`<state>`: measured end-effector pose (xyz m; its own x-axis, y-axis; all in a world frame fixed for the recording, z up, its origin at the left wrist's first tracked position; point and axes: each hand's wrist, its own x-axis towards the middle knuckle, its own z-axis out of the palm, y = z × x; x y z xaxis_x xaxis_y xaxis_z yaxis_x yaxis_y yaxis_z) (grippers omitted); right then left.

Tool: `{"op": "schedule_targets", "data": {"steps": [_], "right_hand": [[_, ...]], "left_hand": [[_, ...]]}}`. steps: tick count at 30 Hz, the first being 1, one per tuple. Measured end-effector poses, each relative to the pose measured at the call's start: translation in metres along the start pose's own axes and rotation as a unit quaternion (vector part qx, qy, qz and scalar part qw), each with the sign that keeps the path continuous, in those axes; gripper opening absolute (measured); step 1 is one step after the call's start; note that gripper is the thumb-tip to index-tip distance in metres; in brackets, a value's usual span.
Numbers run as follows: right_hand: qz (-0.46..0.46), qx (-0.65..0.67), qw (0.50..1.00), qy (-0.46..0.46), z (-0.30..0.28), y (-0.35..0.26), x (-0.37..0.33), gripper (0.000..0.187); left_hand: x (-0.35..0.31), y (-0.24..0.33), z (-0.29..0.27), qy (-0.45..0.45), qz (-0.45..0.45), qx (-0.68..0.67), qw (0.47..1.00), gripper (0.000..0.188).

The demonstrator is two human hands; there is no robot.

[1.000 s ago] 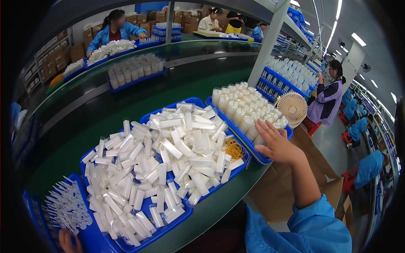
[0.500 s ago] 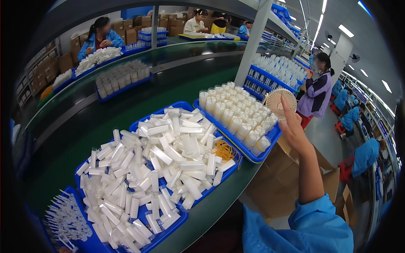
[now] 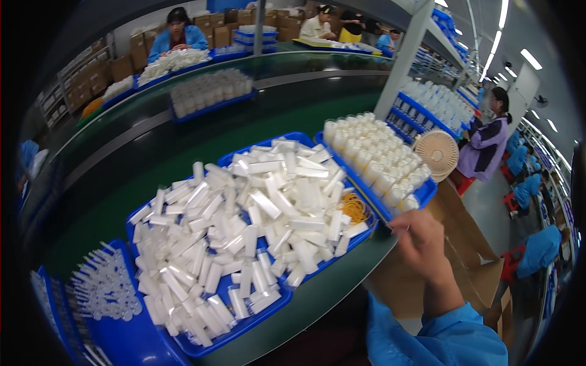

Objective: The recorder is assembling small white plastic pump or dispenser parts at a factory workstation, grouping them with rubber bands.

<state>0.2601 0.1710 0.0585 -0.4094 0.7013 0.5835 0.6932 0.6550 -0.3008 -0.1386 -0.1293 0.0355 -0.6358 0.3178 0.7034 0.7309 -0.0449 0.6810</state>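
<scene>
My right hand (image 3: 423, 240) is at the front edge of the workbench, just below the near corner of a blue tray (image 3: 421, 196) of bundled white pieces (image 3: 381, 155). Its fingers are curled in with the tips together, and whatever they pinch is too small or blurred to make out. To the left, a large heap of clear-wrapped white sticks (image 3: 268, 207) fills two blue trays (image 3: 210, 351). Yellow rubber bands (image 3: 354, 208) lie bunched at the right end of the heap, close to my fingertips. My left hand is out of view.
A beige round fan (image 3: 436, 154) stands beyond the bundles, by a metal post (image 3: 406, 67). An open cardboard box (image 3: 467, 244) sits below the bench on the right. Clear thin parts (image 3: 107, 283) fill a tray at left. Co-workers sit across the green conveyor (image 3: 110, 195).
My right hand has come away from the fan and down toward me, its fingers folding from outstretched to curled. The view has swung left, so the trays appear farther right.
</scene>
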Motion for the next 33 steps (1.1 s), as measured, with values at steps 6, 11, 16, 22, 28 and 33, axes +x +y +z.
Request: {"op": "schedule_targets", "data": {"steps": [6, 11, 16, 22, 28, 33], "right_hand": [[-0.139, 0.086, 0.973, -0.161, 0.062, -0.065, 0.028, 0.026], [-0.183, -0.031, 0.969, -0.163, 0.091, -0.083, 0.044, 0.029], [-0.232, -0.097, 0.952, -0.173, 0.114, -0.078, 0.061, 0.024], [-0.240, -0.038, 0.947, -0.209, 0.119, -0.076, 0.079, 0.021], [0.020, 0.419, 0.898, -0.135, 0.104, -0.097, 0.054, 0.025], [0.218, 0.712, 0.595, -0.302, 0.094, -0.115, 0.034, 0.028]], "left_hand": [[-0.045, 0.048, 0.062, 0.000, -0.178, -0.310, 0.934, 0.020], [-0.067, 0.064, 0.111, -0.247, -0.273, -0.462, 0.807, 0.032], [-0.073, 0.060, 0.128, -0.311, -0.304, -0.474, 0.766, 0.029], [-0.070, 0.059, 0.138, -0.327, -0.299, -0.458, 0.771, 0.025], [-0.056, 0.062, 0.142, -0.332, -0.147, -0.348, 0.864, 0.007], [-0.059, 0.058, 0.147, -0.326, -0.074, -0.371, 0.866, 0.005]]}}
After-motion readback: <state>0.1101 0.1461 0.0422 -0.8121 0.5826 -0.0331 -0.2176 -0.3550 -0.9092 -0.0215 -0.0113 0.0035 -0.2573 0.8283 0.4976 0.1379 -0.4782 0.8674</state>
